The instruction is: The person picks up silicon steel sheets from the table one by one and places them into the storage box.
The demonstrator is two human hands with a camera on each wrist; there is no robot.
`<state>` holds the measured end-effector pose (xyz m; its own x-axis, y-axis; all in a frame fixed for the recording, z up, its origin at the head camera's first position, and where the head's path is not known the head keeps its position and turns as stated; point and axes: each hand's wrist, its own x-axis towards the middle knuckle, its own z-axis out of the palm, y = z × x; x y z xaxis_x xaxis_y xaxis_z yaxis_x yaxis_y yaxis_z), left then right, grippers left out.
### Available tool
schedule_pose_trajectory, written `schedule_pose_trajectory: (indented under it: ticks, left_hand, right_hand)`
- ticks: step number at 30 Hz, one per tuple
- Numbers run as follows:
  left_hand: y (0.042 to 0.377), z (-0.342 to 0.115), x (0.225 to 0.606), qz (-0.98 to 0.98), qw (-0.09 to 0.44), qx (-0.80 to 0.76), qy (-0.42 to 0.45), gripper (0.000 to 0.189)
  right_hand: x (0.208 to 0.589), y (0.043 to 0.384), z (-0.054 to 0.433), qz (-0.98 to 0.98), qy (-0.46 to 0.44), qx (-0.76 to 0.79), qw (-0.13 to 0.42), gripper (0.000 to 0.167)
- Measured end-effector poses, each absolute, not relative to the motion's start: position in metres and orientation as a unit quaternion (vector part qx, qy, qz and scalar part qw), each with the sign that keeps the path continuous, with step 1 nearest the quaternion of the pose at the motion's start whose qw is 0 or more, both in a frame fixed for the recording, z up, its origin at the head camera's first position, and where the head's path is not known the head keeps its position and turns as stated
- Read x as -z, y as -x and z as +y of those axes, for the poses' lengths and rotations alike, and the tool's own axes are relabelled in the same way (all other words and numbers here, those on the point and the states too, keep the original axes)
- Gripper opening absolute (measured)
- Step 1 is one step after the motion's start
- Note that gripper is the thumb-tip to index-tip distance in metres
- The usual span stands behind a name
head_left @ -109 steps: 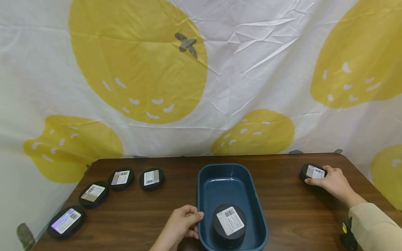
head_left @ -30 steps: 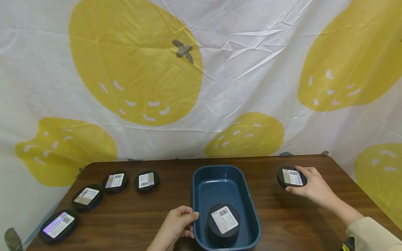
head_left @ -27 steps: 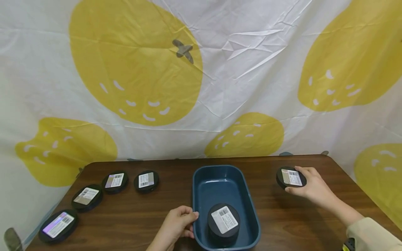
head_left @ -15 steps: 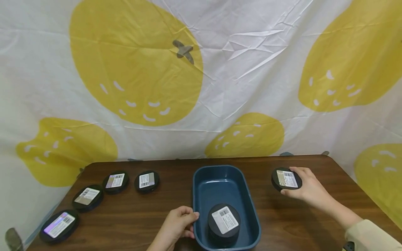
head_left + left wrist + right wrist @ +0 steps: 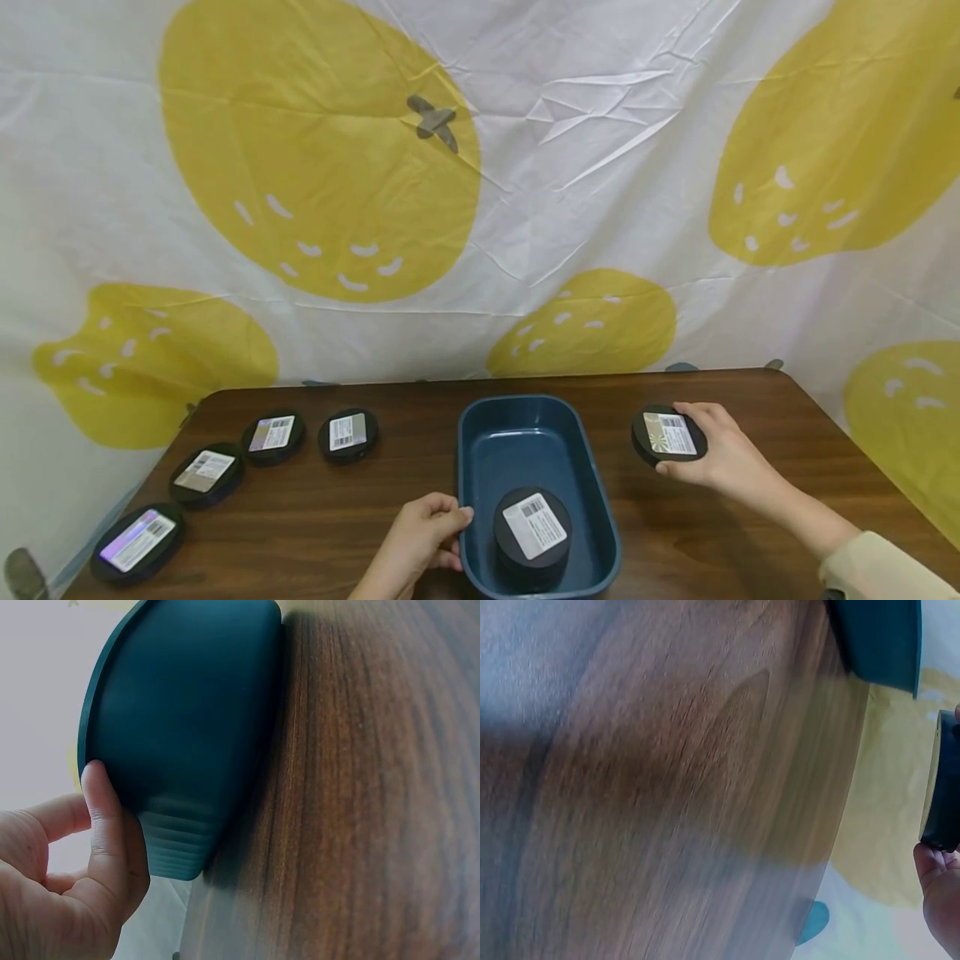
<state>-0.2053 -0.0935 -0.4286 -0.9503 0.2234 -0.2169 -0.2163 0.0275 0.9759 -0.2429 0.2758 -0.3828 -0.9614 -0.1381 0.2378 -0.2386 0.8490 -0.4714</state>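
My right hand (image 5: 723, 454) holds a flat black round case (image 5: 670, 434) by its edge, thumb on the near side and fingers on the far side. A barcode label covers part of its top. It is right of the blue tray (image 5: 525, 462); in the right wrist view, the case (image 5: 943, 787) is apart from the table. My left hand (image 5: 420, 533) pinches the tray's left rim, as the left wrist view also shows at the tray's outer wall (image 5: 180, 712). Another, thicker-looking black round case (image 5: 532, 537), label up, sits in the tray's near half.
Several labelled black round cases lie on the left of the brown wooden table (image 5: 337, 508), the closest one (image 5: 138, 543) near its left edge. A white cloth (image 5: 517, 225) printed with yellow fruit hangs behind the table.
From the table's right side, my right hand has carried the black case leftwards, towards the tray. The left hand keeps its hold on the rim. The head view has shifted slightly.
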Motion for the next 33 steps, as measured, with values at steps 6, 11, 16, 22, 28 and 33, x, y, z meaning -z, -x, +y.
schedule_pose_trajectory:
  ticks: [6, 11, 16, 22, 28, 33]
  left_hand:
    - [0.206, -0.093, 0.428, 0.702, 0.154, -0.695, -0.004, 0.014]
    - [0.206, -0.093, 0.429, 0.702, 0.152, -0.696, -0.008, 0.015]
    - [0.205, -0.093, 0.429, 0.703, 0.15, -0.695, -0.007, 0.015]
    - [0.205, -0.093, 0.429, 0.702, 0.15, -0.697, -0.004, 0.014]
    - [0.205, -0.093, 0.429, 0.697, 0.151, -0.701, -0.007, 0.014]
    - [0.205, -0.093, 0.428, 0.697, 0.155, -0.7, -0.006, 0.015]
  right_hand:
    - [0.379, 0.237, 0.266, -0.953, -0.112, -0.263, 0.101, 0.088]
    - [0.375, 0.232, 0.256, -0.95, -0.122, -0.268, 0.1, 0.087]
    - [0.372, 0.227, 0.244, -0.946, -0.14, -0.275, 0.102, 0.086]
    - [0.371, 0.221, 0.227, -0.938, -0.165, -0.286, 0.107, 0.087]
    - [0.374, 0.216, 0.214, -0.929, -0.182, -0.308, 0.096, 0.085]
    - [0.372, 0.213, 0.203, -0.925, -0.185, -0.327, 0.061, 0.084]
